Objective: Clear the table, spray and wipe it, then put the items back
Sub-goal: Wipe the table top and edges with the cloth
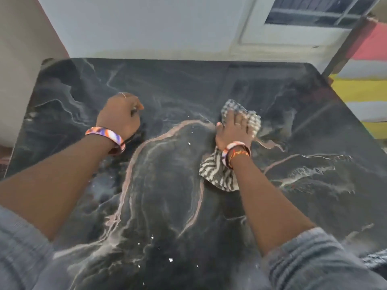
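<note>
A black marble-patterned table [167, 84] with pale veins fills the view. My right hand [234, 128] presses flat, fingers spread, on a grey and white checked cloth [219, 174] at the table's middle right. The cloth shows beyond my fingertips and bunches under my wrist. My left hand [120, 116] rests on the tabletop at the middle left with its fingers curled under, and nothing shows in it. Small white specks [170, 259] lie scattered on the near part of the table.
A white wall [136, 26] runs behind the table's far edge. A window [310, 11] is at the upper right. Striped red, white and yellow fabric [364, 80] hangs beyond the right edge. A pale surface [16, 70] stands to the left.
</note>
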Demonstrator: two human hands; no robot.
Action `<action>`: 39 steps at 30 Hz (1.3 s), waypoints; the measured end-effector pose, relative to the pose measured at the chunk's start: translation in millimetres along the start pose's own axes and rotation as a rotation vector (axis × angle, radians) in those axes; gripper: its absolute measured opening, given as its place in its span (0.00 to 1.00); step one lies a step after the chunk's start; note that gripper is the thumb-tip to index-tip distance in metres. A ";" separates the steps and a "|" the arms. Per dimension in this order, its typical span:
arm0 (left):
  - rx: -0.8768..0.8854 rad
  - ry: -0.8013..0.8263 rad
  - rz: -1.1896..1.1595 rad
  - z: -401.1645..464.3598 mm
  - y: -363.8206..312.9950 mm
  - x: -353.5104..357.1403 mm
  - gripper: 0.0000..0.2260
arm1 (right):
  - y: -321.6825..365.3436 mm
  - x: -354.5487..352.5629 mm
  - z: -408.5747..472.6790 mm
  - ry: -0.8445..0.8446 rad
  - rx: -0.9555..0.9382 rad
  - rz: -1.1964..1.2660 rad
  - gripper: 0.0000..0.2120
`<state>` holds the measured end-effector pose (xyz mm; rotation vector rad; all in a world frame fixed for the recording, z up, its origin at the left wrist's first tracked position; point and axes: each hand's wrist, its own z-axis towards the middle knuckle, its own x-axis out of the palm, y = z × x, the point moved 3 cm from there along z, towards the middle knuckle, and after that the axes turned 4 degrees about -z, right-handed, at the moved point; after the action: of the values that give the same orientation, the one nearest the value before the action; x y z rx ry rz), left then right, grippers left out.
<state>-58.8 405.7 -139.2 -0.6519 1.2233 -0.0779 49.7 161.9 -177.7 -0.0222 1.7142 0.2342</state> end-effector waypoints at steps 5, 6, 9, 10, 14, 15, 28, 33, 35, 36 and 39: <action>-0.046 -0.066 0.056 6.2 49.2 -28.4 0.15 | 129.6 9.6 -16.2 0.052 -0.558 0.208 0.24; -0.067 -0.079 0.073 5.4 60.8 -35.1 0.15 | 153.9 15.1 -36.7 0.109 -0.647 0.266 0.22; -0.184 -0.133 0.094 0.5 89.5 -54.8 0.12 | 195.4 26.5 -88.2 0.272 -0.760 0.520 0.14; -0.218 -0.150 0.088 0.3 96.4 -60.5 0.12 | 198.9 25.8 -97.7 0.342 -0.729 0.683 0.12; -0.242 -0.115 0.058 6.6 92.8 -62.2 0.13 | 171.0 18.4 -86.9 0.642 -0.247 1.401 0.17; -0.233 -0.097 0.050 9.4 87.8 -58.1 0.13 | 158.7 16.2 -78.4 0.654 -0.155 1.520 0.18; -0.071 0.012 -0.021 65.1 41.2 -1.7 0.14 | -0.9 -31.1 50.2 -0.130 0.429 0.607 0.28; -0.073 0.008 0.010 87.9 61.1 -1.8 0.13 | 10.3 -16.2 113.6 0.023 0.270 0.054 0.31; -0.068 -0.012 0.017 96.3 72.0 -5.6 0.13 | 23.1 -22.0 141.8 0.040 0.222 0.005 0.30; -0.084 -0.028 0.005 98.9 77.9 -9.9 0.13 | 33.2 -24.2 153.2 0.043 0.183 -0.018 0.29; -0.125 -0.086 -0.027 104.8 100.1 -23.3 0.13 | 76.0 -23.4 173.7 0.061 0.027 -0.100 0.28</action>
<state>-2.6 540.7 -150.5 -0.7728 1.1432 0.0041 211.7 262.7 -167.8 -0.0956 1.7717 0.1375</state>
